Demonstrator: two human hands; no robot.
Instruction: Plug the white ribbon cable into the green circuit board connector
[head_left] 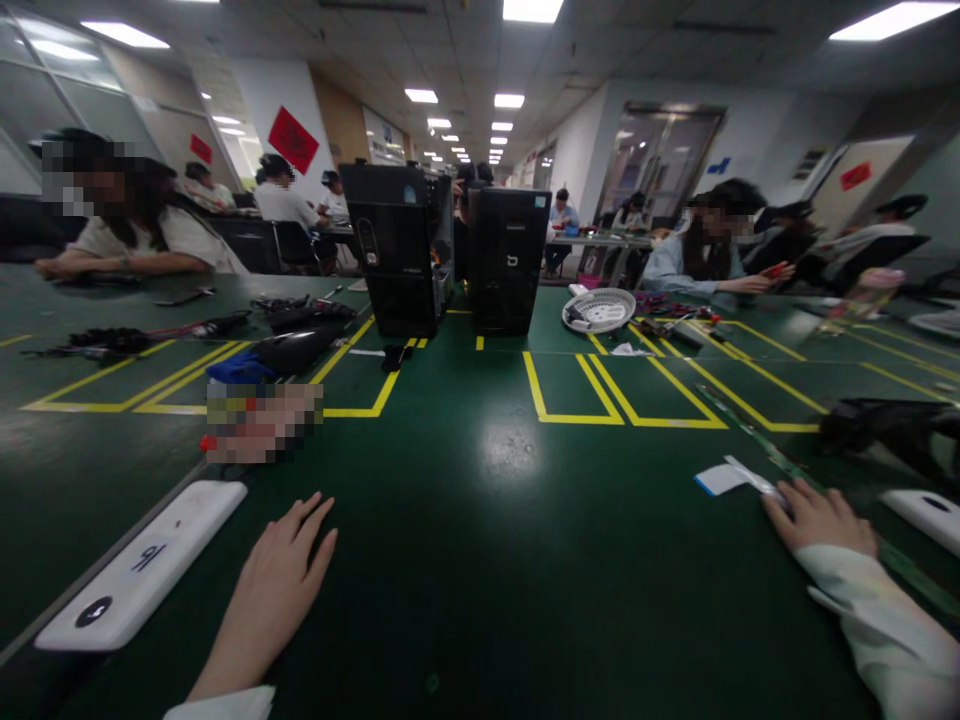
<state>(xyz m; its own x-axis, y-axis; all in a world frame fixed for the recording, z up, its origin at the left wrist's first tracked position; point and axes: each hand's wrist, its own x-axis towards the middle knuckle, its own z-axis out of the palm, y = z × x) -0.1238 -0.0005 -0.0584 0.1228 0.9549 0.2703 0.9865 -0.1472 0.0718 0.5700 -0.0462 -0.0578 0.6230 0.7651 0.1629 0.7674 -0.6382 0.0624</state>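
My left hand [289, 560] lies palm down on the green tabletop [480, 570], fingers stretched out and holding nothing. Just left of it is a long white device [161, 555] with dark lettering and a black oval. Over at the right, my right hand [825, 520] has its thumb and forefinger on the near end of a white flat ribbon cable [724, 477]. The cable is folded, and its far end shows a blue edge. How firmly the fingertips grip it is partly hidden.
Two black computer towers [510, 260] stand at the back centre, with a white basket [598, 311] to their right. Yellow tape marks [581, 418] cross the table. Dark tools and cables [300, 345] lie left. Another white device [926, 515] sits far right. Several people sit beyond.
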